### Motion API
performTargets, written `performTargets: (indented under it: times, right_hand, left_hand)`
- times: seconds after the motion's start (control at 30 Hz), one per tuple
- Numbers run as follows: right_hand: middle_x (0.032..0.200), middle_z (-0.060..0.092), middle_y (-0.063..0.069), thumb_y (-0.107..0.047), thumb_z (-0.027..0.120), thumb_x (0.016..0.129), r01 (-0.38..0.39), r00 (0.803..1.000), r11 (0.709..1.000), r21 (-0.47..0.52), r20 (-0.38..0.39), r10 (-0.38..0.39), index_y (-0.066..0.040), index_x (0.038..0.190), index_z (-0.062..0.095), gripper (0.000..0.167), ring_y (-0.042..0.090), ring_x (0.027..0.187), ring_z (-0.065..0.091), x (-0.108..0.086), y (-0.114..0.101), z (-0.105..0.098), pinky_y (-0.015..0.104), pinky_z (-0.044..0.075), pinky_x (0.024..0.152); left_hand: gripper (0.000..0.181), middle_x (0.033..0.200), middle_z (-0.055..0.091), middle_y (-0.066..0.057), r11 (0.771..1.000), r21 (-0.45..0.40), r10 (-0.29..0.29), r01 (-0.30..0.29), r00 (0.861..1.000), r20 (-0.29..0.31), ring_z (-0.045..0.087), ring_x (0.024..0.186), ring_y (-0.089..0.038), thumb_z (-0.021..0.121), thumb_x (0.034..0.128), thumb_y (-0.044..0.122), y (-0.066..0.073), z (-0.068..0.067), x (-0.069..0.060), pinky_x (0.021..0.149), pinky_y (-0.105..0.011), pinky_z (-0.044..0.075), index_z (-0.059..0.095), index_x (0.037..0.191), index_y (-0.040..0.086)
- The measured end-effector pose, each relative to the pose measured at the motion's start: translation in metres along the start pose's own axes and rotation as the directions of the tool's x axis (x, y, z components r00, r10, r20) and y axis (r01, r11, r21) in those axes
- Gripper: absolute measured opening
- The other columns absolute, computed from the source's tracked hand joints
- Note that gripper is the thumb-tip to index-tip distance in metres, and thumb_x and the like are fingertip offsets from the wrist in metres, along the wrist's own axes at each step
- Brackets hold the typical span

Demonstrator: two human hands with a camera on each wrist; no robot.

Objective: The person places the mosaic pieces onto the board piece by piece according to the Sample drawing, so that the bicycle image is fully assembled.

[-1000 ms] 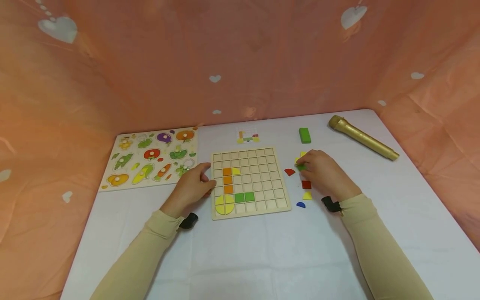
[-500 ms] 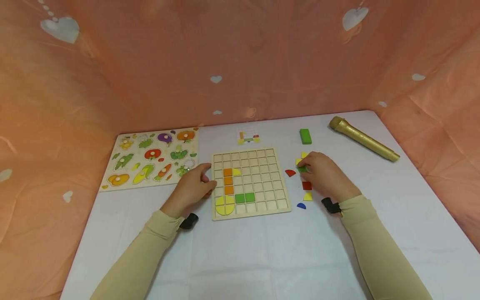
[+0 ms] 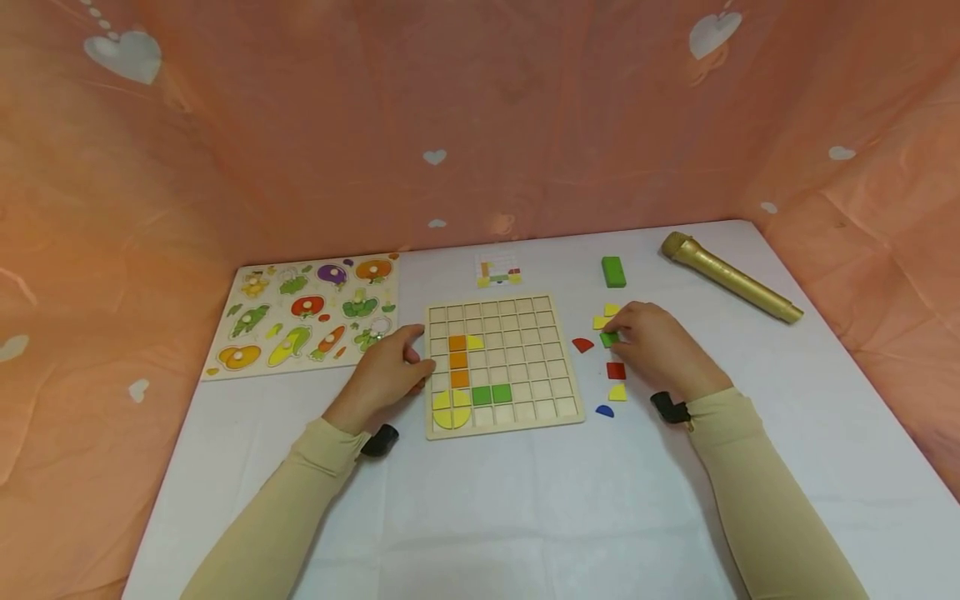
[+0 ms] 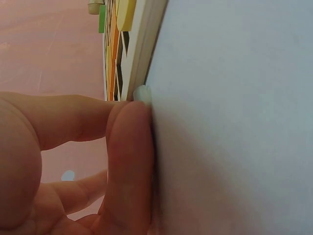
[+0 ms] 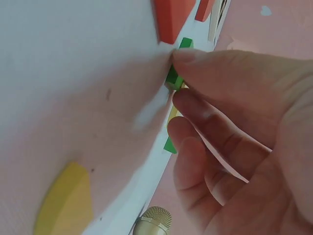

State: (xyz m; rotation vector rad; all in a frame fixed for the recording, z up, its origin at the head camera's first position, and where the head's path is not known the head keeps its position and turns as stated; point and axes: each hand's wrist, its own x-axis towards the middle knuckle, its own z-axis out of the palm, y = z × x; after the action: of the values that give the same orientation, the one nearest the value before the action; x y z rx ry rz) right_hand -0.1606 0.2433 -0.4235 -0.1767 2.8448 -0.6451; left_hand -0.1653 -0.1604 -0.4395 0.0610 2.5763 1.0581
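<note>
A wooden grid board (image 3: 505,365) lies mid-table, with orange square tiles (image 3: 458,360), green square tiles (image 3: 491,394) and yellow quarter-round tiles (image 3: 452,409) in its cells. My left hand (image 3: 384,367) rests at the board's left edge, thumb and index finger spread against the rim; in the left wrist view the thumb (image 4: 129,152) touches the board's side. To the right of the board, my right hand (image 3: 654,343) pinches a green tile (image 5: 174,76) between thumb and index finger, low over the cloth. Its other fingers curl loosely.
Around the right hand lie yellow tiles (image 3: 602,322), a red quarter-round (image 3: 582,344), a red square (image 3: 616,371), another yellow piece (image 3: 617,392) and a blue half-round (image 3: 604,411). Farther back are a green block (image 3: 613,272), gold microphone (image 3: 731,277), pattern card (image 3: 498,269) and vegetable puzzle (image 3: 258,352).
The right fingers have shifted slightly, and more of the green tile shows beside them. My left hand stays at the board's edge; the pieces on the board are unchanged.
</note>
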Motion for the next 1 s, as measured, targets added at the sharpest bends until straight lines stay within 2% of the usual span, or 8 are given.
performTargets:
  times: [0.37, 0.43, 0.53, 0.67, 0.87, 1.0]
  right_hand:
    - [0.136, 0.069, 0.015, -0.011, 0.070, 0.101, -0.008, 1.000, 1.000, 0.024, 0.017, 0.008, -0.007, 0.126, 0.078, 0.026, 0.037, 0.130, 0.059, -0.002, -0.004, -0.001, 0.059, 0.050, 0.113]
    - [0.134, 0.070, 0.014, -0.012, 0.071, 0.101, 0.017, 1.000, 1.000, 0.020, 0.014, -0.017, -0.008, 0.125, 0.078, 0.026, 0.035, 0.127, 0.060, -0.003, -0.009, 0.000, 0.057, 0.052, 0.111]
    - [0.127, 0.073, 0.012, -0.013, 0.075, 0.100, 0.099, 0.995, 0.995, 0.015, 0.002, -0.099, -0.007, 0.122, 0.079, 0.023, 0.032, 0.118, 0.063, -0.005, -0.020, 0.003, 0.053, 0.055, 0.106]
    - [0.116, 0.075, 0.008, -0.014, 0.080, 0.097, 0.233, 0.972, 0.973, 0.002, -0.021, -0.233, -0.006, 0.117, 0.080, 0.022, 0.026, 0.108, 0.067, -0.008, -0.039, 0.014, 0.048, 0.057, 0.099]
    - [0.112, 0.075, 0.005, -0.015, 0.084, 0.093, 0.385, 0.921, 0.922, -0.048, -0.047, -0.387, -0.006, 0.114, 0.082, 0.023, 0.025, 0.113, 0.066, -0.014, -0.065, 0.037, 0.044, 0.057, 0.100]
    - [0.109, 0.074, 0.002, -0.015, 0.085, 0.093, 0.437, 0.898, 0.898, -0.047, -0.040, -0.438, -0.007, 0.113, 0.082, 0.022, 0.022, 0.111, 0.065, -0.019, -0.079, 0.048, 0.039, 0.059, 0.093]
  left_hand:
    - [0.069, 0.105, 0.064, -0.010, 1.000, 0.010, 0.010, -0.010, 1.000, 0.001, 0.069, 0.073, -0.017, 0.073, 0.1031, 0.023, -0.001, 0.000, 0.000, 0.072, -0.030, 0.054, 0.043, 0.165, 0.010]
    - [0.070, 0.105, 0.064, -0.010, 1.000, 0.010, 0.013, -0.013, 1.000, -0.002, 0.069, 0.073, -0.017, 0.072, 0.1030, 0.024, -0.001, 0.000, 0.001, 0.073, -0.030, 0.054, 0.043, 0.164, 0.010]
    - [0.070, 0.106, 0.065, -0.010, 1.000, 0.008, 0.015, -0.015, 1.000, -0.003, 0.070, 0.073, -0.016, 0.072, 0.1029, 0.023, -0.001, 0.000, 0.000, 0.074, -0.030, 0.054, 0.043, 0.164, 0.010]
    - [0.069, 0.106, 0.065, -0.010, 1.000, 0.007, 0.009, -0.009, 1.000, -0.002, 0.070, 0.073, -0.017, 0.073, 0.1029, 0.023, -0.001, 0.000, 0.000, 0.075, -0.031, 0.054, 0.043, 0.164, 0.010]
    - [0.069, 0.107, 0.064, -0.010, 1.000, 0.007, 0.009, -0.009, 1.000, 0.000, 0.070, 0.073, -0.017, 0.072, 0.1030, 0.023, 0.000, -0.001, 0.000, 0.073, -0.030, 0.055, 0.043, 0.164, 0.010]
    - [0.070, 0.108, 0.064, -0.011, 1.000, -0.003, 0.005, -0.005, 1.000, 0.002, 0.070, 0.073, -0.017, 0.072, 0.1028, 0.023, 0.000, -0.001, 0.000, 0.072, -0.029, 0.056, 0.043, 0.165, 0.010]
